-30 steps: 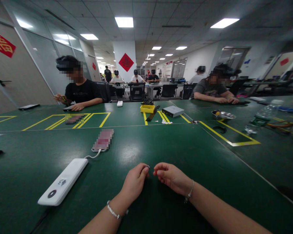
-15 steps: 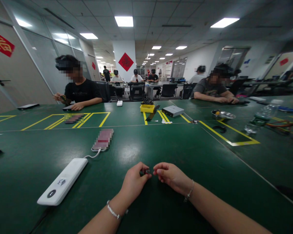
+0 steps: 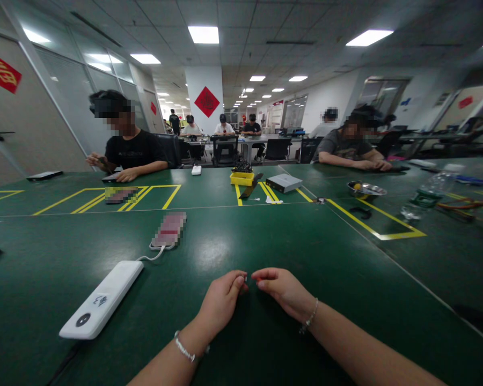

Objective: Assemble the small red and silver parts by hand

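Just above the green table (image 3: 209, 311), near its front middle, my left hand (image 3: 222, 296) is closed in a pinch. A tiny shiny object (image 3: 246, 278) peeks out at its fingertips; most of it is covered and its kind is too small to tell. My right hand (image 3: 284, 289) faces it across a narrow gap, thumb and fingers pinched together. A hint of orange-red shows at those fingertips, but I cannot make out what, if anything, they hold. Both wrists wear silvery bracelets.
Left of my hands lies a white power bank (image 3: 102, 300), cabled to a phone (image 3: 169, 229). Farther back are a yellow tray (image 3: 242, 178) with black items, a grey box (image 3: 284, 183), a metal bowl (image 3: 366, 189) and a plastic bottle (image 3: 429, 194). Two people sit across the table.
My left hand has turned slightly and its thumb now lies over the fingers, covering more of the small shiny object. My right hand has barely moved.
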`<control>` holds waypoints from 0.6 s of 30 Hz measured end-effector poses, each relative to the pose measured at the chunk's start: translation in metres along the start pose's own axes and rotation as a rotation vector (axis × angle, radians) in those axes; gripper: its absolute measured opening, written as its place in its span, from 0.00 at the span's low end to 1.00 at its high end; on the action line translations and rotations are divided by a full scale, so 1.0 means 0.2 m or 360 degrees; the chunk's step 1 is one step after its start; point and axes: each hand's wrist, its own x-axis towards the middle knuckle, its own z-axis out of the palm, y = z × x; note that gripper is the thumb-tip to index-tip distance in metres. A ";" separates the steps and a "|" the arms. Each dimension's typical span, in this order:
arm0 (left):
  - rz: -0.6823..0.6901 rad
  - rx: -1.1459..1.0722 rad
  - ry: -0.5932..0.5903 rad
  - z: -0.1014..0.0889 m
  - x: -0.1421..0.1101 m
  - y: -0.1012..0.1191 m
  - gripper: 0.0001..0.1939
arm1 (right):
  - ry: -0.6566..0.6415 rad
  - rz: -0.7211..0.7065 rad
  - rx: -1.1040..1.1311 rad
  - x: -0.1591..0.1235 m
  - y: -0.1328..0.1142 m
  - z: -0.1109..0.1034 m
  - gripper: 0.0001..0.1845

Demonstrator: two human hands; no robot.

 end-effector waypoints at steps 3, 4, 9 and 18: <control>-0.0024 -0.0113 0.0009 0.00 0.00 -0.01 0.16 | -0.0040 0.0007 0.0054 0.00 -0.01 0.00 0.18; -0.0020 -0.0145 0.0012 0.00 0.00 -0.01 0.17 | -0.0039 -0.0001 0.0052 0.00 -0.01 0.00 0.18; 0.0002 -0.0220 0.0041 -0.01 0.00 0.01 0.17 | -0.0051 -0.0073 -0.0013 -0.01 -0.02 -0.02 0.17; -0.0018 0.0071 0.0140 0.00 0.01 -0.01 0.12 | -0.0068 -0.0034 0.0090 -0.03 -0.03 0.00 0.15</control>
